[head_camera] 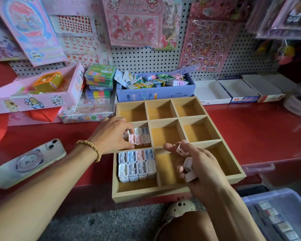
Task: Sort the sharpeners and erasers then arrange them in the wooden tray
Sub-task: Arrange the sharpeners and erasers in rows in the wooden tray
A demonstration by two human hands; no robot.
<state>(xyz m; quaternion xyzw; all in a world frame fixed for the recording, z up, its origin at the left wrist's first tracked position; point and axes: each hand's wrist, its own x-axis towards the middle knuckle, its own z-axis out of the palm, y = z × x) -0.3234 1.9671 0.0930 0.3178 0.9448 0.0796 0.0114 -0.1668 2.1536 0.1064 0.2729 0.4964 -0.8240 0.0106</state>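
Observation:
A wooden tray (pixel 165 192) with nine compartments lies on the red counter. Its front-left compartment holds two rows of pastel sharpeners (pixel 137 165) packed side by side. The middle-left compartment holds several more sharpeners (pixel 142 136). My left hand (pixel 111 134) reaches into that compartment and pinches a pink sharpener (pixel 132 138) at its left end. My right hand (pixel 196 164) hovers over the front-middle compartment, gripping several pale pink sharpeners (pixel 188 165), one between the fingertips.
A phone (pixel 30 162) lies face down on the counter at the left. Behind the tray stand a blue box of stationery (pixel 155 94), pink boxes (pixel 33 98) and white cartons (pixel 233 93). A translucent bin (pixel 281 214) with small items sits low right.

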